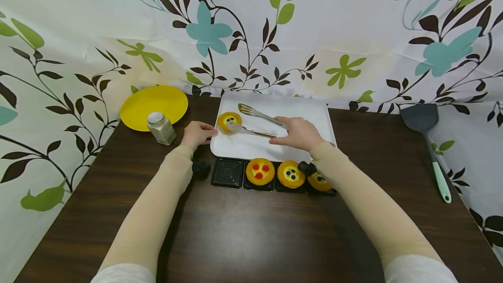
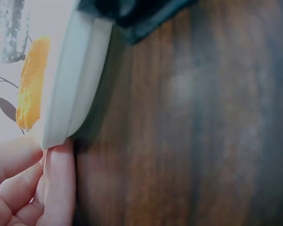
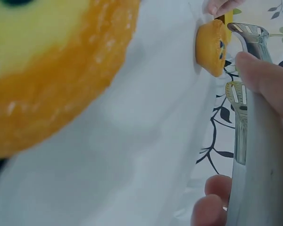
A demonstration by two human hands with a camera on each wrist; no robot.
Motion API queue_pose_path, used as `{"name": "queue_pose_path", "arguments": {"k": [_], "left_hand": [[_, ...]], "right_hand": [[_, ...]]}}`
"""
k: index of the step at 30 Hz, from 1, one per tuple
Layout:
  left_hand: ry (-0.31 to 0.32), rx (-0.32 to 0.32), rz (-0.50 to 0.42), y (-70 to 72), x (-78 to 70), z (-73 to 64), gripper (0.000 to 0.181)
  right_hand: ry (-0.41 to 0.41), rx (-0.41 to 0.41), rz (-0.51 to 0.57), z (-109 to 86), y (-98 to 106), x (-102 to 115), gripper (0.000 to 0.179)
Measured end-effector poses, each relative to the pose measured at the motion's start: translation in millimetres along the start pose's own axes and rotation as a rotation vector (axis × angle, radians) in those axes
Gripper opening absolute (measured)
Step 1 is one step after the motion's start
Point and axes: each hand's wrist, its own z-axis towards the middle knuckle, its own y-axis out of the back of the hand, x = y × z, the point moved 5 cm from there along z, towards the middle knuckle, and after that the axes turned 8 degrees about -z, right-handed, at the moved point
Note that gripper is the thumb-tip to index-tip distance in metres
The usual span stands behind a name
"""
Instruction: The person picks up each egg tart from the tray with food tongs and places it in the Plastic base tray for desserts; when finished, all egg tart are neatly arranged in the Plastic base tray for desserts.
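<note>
My left hand pinches the left rim of a white tray, thumb and fingers meeting over its edge in the left wrist view. In my right hand is a pair of metal tongs, held above the tray with its arms spread apart. Near the lower tong tip sits an egg tart with dark blue berries, at the tray's left end; whether the tip touches it I cannot tell. In front of the tray lies a black compartment container. It holds one red-topped tart and two berry tarts.
A yellow plate stands at the back left, with a white-lidded glass jar before it. At the far right, a dark turner with a mint handle leans against the patterned cloth. The table is dark wood.
</note>
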Motion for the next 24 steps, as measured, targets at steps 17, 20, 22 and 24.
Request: {"name": "queue_pose_path", "arguments": {"k": [17,20,22,24], "left_hand": [[0.004,-0.007,-0.002,-0.4,2.6,2.5,0.033],[0.012,-0.004,0.001,-0.2,2.9,2.6,0.033],[0.02,-0.002,0.001,0.3,2.9,2.6,0.033],[0.025,-0.001,0.004,0.8,2.8,2.5,0.033]], "right_hand": [[-0.023,0.065,-0.023,18.7,-6,7,0.083],[-0.022,0.074,-0.028,20.5,-8,8,0.083],[-0.019,0.076,-0.023,21.3,-8,8,0.082],[-0.015,0.073,-0.016,21.4,-8,8,0.081]]}}
